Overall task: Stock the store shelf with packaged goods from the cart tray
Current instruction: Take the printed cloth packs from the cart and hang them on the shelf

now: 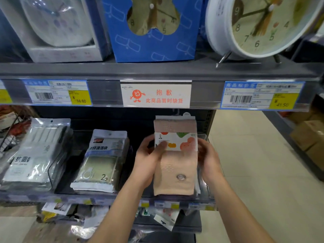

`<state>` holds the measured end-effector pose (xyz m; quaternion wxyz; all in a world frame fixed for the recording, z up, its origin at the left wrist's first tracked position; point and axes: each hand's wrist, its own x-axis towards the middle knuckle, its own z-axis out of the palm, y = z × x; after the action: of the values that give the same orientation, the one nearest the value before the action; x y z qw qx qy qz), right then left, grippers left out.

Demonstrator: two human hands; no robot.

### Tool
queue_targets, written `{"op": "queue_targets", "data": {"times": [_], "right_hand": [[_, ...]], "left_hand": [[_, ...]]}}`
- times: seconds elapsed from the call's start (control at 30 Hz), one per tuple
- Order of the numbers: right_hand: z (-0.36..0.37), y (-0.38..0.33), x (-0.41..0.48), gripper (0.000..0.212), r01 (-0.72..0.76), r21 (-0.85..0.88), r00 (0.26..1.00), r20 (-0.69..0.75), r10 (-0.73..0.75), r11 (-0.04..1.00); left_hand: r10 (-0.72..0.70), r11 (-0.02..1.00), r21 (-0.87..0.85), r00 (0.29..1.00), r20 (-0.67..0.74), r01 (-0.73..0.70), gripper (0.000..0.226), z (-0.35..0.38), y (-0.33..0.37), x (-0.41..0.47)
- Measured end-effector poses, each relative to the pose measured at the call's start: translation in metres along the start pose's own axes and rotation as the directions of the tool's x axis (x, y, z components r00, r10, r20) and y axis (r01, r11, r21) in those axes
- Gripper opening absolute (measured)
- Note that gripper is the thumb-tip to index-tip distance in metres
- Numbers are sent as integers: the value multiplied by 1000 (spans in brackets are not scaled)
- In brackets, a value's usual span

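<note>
A peach cloth pack with a white fruit-print band stands tilted at the right end of the lower shelf. My left hand grips its left edge, thumb across the band. My right hand holds its right edge with curled fingers. More of the same packs seem stacked behind it, mostly hidden.
Left of the pack lie a cleaning-cloth pack and a silver pouch stack. Clocks sit on the upper shelf, with price tags and an out-of-stock sign. Cardboard boxes stand right; loose packs lie below.
</note>
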<state>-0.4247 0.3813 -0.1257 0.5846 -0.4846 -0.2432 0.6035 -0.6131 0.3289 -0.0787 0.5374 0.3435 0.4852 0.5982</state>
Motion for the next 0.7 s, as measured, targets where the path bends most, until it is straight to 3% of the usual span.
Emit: {"op": "queue_targets", "data": {"times": [0.07, 0.2, 0.33, 0.47, 0.6, 0.7], "right_hand": [[-1, -7, -8, 39, -47, 16, 995, 85, 46, 999], [-6, -16, -19, 47, 103, -152, 977, 203, -71, 983], [-16, -20, -19, 52, 75, -71, 965, 256, -54, 995], [-10, -11, -15, 24, 149, -231, 982, 150, -116, 961], [-7, 10, 0, 10, 223, -500, 972, 47, -231, 837], [-6, 23, 8, 15, 236, -608, 954, -2, -299, 758]], "left_hand": [[-8, 1000, 14, 1000, -8, 8, 33, 9, -8, 7], [-62, 998, 23, 998, -26, 63, 33, 23, -20, 22], [-104, 994, -12, 995, 0, 104, 34, 21, -26, 27], [-71, 986, 141, 993, -91, 83, 29, 24, -42, 37], [-120, 963, 218, 976, -184, 159, 23, 38, -65, 57], [-47, 838, 517, 968, -245, 172, 23, 44, -72, 65]]}}
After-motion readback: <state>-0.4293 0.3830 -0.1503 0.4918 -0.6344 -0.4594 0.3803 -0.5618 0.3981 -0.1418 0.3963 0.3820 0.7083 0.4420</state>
